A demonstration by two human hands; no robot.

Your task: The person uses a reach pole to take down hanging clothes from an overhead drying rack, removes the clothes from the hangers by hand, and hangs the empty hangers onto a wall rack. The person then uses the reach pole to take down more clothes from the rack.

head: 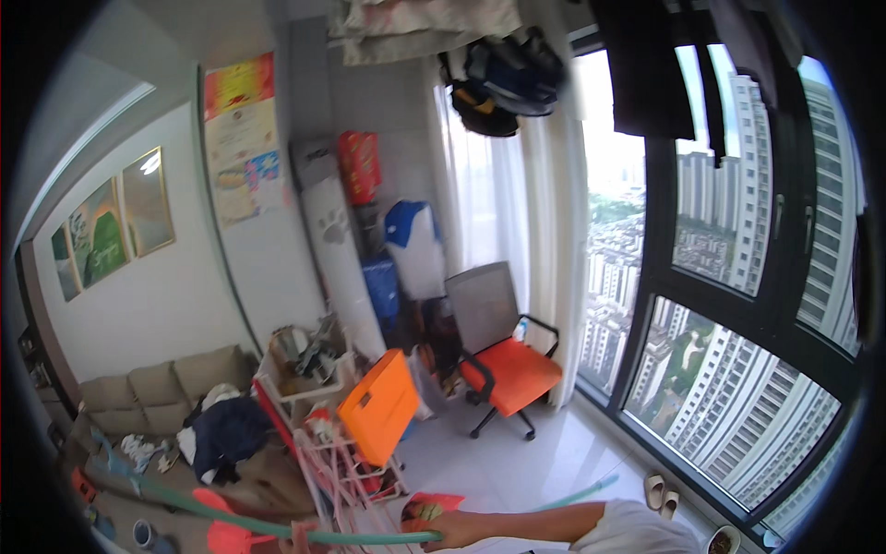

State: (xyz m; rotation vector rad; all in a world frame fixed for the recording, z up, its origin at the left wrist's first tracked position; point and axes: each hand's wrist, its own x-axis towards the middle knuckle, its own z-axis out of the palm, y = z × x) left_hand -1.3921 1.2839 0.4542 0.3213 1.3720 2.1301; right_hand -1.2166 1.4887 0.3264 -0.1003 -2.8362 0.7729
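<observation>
A long green pole (208, 511) crosses low in front of me and looks bent by the lens. Its far left end carries a pale blue forked head (114, 460) above the sofa. My right hand (450, 530) grips the pole, its forearm coming in from the right under a white sleeve. Fingers of my left hand (300, 539) wrap the pole further left; the picture's bottom edge cuts off most of that hand. Beyond my right forearm a green length (578, 493) shows, seemingly the same pole. A red packet (436, 504) is partly hidden behind my right hand.
Left of centre stands a cluttered white rack (315, 395) with an orange box (381, 408). An office chair (512, 370) stands behind it. Clothes (228, 433) lie on the sofa (163, 388). Dark garments (644, 69) and bags (512, 76) hang overhead. Slippers (661, 495) sit near the window.
</observation>
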